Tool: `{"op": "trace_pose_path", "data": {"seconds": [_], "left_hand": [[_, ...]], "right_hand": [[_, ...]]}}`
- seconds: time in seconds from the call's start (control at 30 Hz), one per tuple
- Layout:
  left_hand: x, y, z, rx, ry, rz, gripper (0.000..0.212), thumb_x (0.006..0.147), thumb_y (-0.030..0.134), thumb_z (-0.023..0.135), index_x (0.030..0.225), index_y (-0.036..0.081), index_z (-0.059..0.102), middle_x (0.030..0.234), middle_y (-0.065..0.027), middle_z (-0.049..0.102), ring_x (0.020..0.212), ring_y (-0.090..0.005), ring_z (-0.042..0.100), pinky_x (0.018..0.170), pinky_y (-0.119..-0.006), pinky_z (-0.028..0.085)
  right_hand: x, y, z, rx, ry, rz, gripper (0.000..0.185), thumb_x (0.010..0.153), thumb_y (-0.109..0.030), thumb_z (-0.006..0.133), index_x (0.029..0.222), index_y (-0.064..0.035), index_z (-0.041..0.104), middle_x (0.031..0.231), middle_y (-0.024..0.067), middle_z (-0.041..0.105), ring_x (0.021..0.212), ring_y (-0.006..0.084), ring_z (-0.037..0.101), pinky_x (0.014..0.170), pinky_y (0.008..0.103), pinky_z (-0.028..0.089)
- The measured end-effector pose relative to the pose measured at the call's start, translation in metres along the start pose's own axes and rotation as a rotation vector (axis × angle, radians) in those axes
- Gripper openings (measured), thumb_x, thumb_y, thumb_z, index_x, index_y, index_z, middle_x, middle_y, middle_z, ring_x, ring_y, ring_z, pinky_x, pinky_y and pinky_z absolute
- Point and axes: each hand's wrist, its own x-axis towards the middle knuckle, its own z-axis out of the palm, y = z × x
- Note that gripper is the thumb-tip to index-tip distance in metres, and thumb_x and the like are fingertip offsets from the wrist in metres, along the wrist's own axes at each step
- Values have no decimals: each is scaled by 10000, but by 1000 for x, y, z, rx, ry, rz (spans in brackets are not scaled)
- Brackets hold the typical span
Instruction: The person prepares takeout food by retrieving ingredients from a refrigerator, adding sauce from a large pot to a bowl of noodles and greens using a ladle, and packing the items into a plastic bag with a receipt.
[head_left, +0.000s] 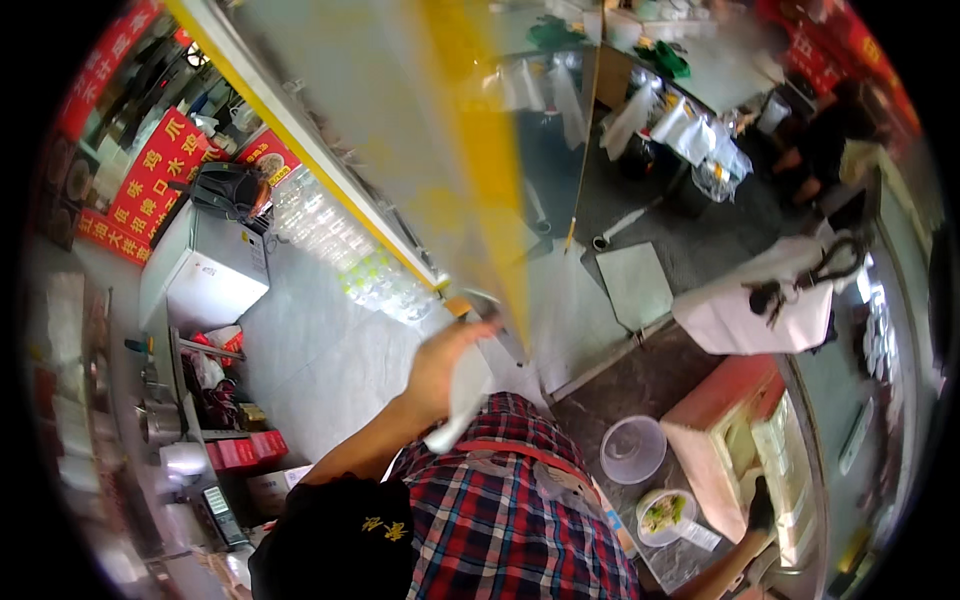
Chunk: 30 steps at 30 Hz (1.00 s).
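My left hand (439, 375) is in the middle of the view, blurred, with its fingers curled around a white object (466, 386). Blur keeps me from telling what that object is. At the lower right my right hand (760, 510), in a black glove, reaches into the gap of a foam box (694, 450) with a reddish top. The fingers and whatever they touch are hidden there. Left of the box, on a dark marbled counter (592, 424), are a clear plastic bowl (632, 450) and a second bowl (651, 529) holding food with green bits. A white printed slip (701, 535) lies against the second bowl.
A white box-like thing (750, 322) with keys and a black cord stands beyond the foam box. Ahead is a yellow-edged panel (360, 112). Wrapped clear plastic containers (322, 217), a white chest (214, 270) and shelves (225, 435) line the left. A person (817, 165) is at far right.
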Motion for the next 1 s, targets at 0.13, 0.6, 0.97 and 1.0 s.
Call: {"op": "trace_pose_path", "data": {"seconds": [0.13, 0.6, 0.97, 1.0], "left_hand": [[8, -44, -14, -147, -133, 193, 319, 867, 133, 656, 1173, 46, 667, 1147, -183, 702, 1048, -306, 687, 900, -392, 531], [143, -347, -65, -872, 619, -843, 460, 981, 438, 673, 733, 81, 520, 592, -22, 478, 539, -184, 544, 515, -347, 469], [259, -493, -93, -1725, 423, -1111, 458, 962, 311, 629, 1302, 27, 516, 1045, -131, 622, 891, -271, 652, 681, -399, 566], [266, -504, -104, -1727, 408, -1123, 424, 930, 230, 613, 1286, 13, 533, 1044, -133, 625, 890, -265, 646, 681, -380, 564]], "right_hand": [[-86, -146, -17, 103, 250, -105, 571, 994, -305, 647, 1423, 54, 532, 1442, 222, 574, 1344, 339, 541, 1136, 403, 392], [-144, -480, 40, 386, 53, -374, 475, 835, -232, 841, 1203, 6, 658, 1182, 184, 712, 1085, 316, 645, 957, 398, 475], [-131, -466, 85, 813, 287, -132, 260, 890, -181, 765, 1067, 8, 738, 1005, 145, 766, 922, 224, 699, 838, 369, 524], [-133, -479, 80, 760, 283, -91, 281, 887, -212, 773, 1084, -13, 742, 1013, 158, 762, 953, 270, 709, 852, 394, 527]]}}
